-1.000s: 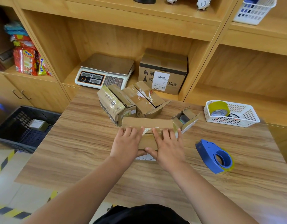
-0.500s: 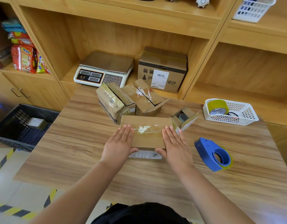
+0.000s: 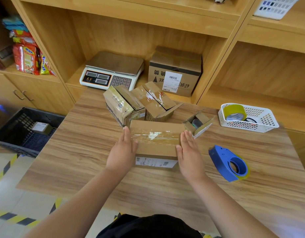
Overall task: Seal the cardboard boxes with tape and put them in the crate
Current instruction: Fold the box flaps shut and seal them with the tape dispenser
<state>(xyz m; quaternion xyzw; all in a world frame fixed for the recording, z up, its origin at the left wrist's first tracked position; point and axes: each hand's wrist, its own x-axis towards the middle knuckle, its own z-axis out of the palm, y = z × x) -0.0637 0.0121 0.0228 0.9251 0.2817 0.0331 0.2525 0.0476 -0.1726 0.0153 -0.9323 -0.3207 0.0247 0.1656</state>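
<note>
A: How many cardboard boxes are seen?
B: Four on the wooden table (image 3: 79, 160) — one flat brown taped cardboard box (image 3: 156, 148) at the centre, two leaning boxes (image 3: 117, 107) behind it, and one small open box (image 3: 198, 122) beside its right end. One small box (image 3: 42, 127) is seen in the black plastic crate (image 3: 23, 134).
A: And the hands?
B: The left hand (image 3: 121, 152) and right hand (image 3: 189, 152) are laid flat, fingers straight, against its two ends.

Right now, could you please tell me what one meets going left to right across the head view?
From the left: black crate → left hand → taped cardboard box → right hand → blue tape dispenser
</note>
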